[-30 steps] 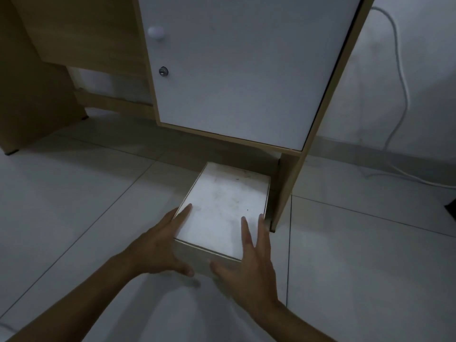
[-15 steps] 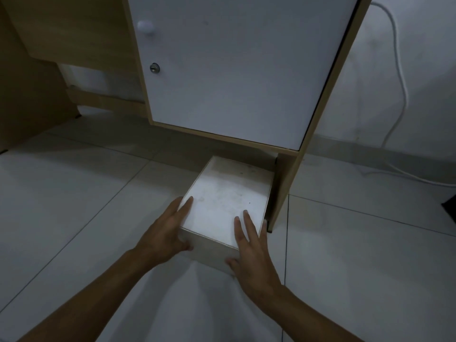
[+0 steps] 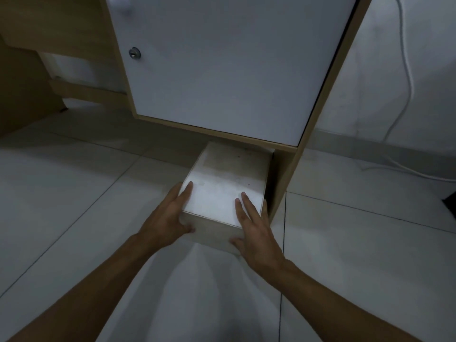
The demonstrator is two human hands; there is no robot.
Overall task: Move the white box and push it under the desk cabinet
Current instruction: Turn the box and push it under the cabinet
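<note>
The white box [image 3: 227,178] lies on the tiled floor with its far end under the desk cabinet [image 3: 222,65], whose white door hangs above it. The box's right side runs close along the cabinet's wooden side panel [image 3: 286,174]. My left hand [image 3: 167,215] grips the box's near left corner, fingers on the lid and thumb on the front face. On the near right corner rests my right hand [image 3: 254,230], fingers spread over the lid and thumb against the front face.
A white cable [image 3: 404,70] hangs down the wall on the right and trails along the floor. A wooden desk leg panel [image 3: 22,77] stands at the left. Pale floor tiles [image 3: 74,193] spread around the box.
Both hands have pushed the box further in under the cabinet, so less of its lid shows. The view has moved closer to the cabinet.
</note>
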